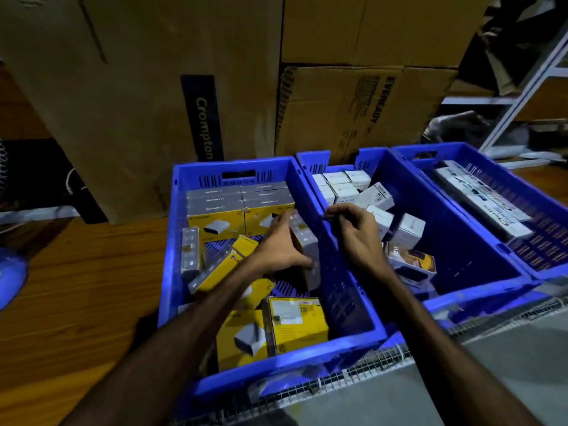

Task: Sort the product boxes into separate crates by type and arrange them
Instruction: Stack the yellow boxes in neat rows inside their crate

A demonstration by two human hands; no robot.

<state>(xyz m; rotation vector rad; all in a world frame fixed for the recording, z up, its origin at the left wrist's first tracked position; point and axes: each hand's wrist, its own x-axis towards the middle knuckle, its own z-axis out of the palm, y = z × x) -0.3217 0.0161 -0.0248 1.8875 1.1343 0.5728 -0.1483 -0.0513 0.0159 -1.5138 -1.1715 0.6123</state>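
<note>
Head-camera footage is filled by three blue crates set side by side on a wooden surface [76,302]. Behind them stand big brown cartons: "Crompton" can be read on a dark strip of the left carton [203,118], and "EVEREADY" is printed sideways on the right carton [368,109].

In the left crate [276,367] yellow-and-grey boxes are kept. A neat stack [239,207] is packed at the far wall, six grey tops being countable with two yellow faces below; small print is present there but cannot be read. Roughly six more of these boxes lie loose and tilted nearer the camera, among them a yellow box [296,324] by the near wall with a white label.

The middle crate [479,265] holds small white boxes [341,184], about six packed in its far left corner and about four loose beside them, together with one box showing yellow artwork [413,261]. In the right crate [550,222] long white boxes [479,199] with blue lettering, too blurred to read, are laid lengthwise.

A greyish box [304,241] is gripped by the left hand [281,244] inside the left crate, against its right wall, the fingers being wrapped round it. The right hand [356,229] is held over the wall shared by the left and middle crates, fingers loosely curled, nothing being held.
</note>
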